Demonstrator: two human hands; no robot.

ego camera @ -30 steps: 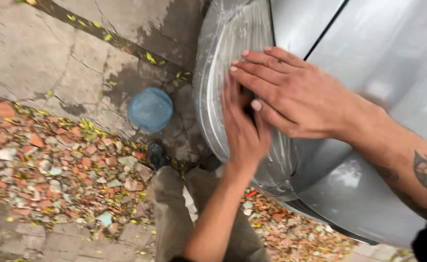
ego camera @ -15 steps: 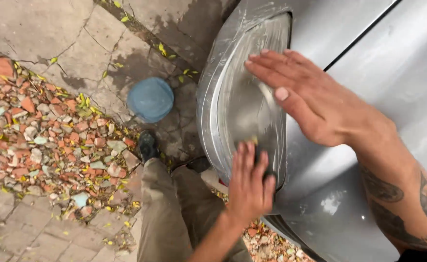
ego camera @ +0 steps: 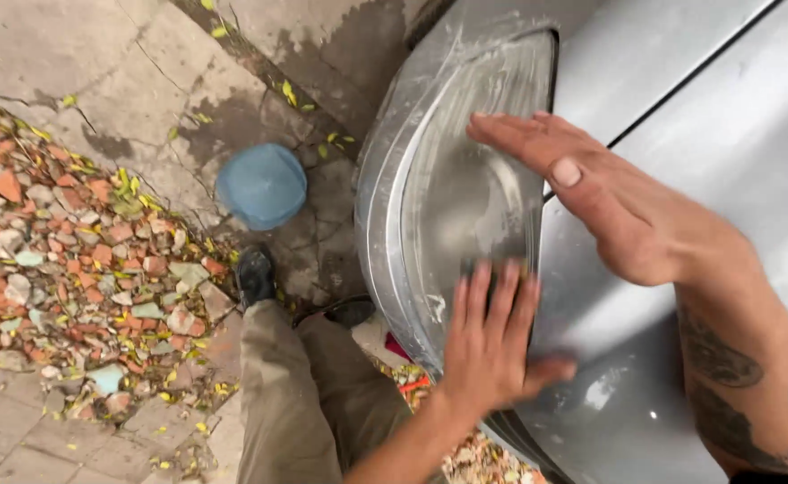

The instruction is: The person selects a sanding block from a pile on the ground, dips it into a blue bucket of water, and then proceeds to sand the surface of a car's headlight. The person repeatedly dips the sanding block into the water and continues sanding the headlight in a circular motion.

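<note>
A hazy, scuffed car headlight (ego camera: 447, 179) with whitish streaks sits in the silver front of a car (ego camera: 680, 99). My left hand (ego camera: 492, 345) lies flat on the lower part of the lens, fingers together, pressing a small dark pad (ego camera: 476, 266) that shows just beyond the fingertips. My right hand (ego camera: 604, 202) rests open and flat against the right edge of the headlight where it meets the fender, fingers stretched to the left. A tattooed forearm runs off to the lower right.
A round blue bowl (ego camera: 262, 185) stands on cracked, damp concrete left of the car. My khaki trouser leg (ego camera: 286, 394) and dark shoe (ego camera: 255, 273) are below it. Broken red brick pieces and yellow leaves (ego camera: 71, 269) cover the ground at left.
My left hand has slid with the pad from the middle of the lens down to its lower part. My right hand has stayed flat at the headlight's edge.
</note>
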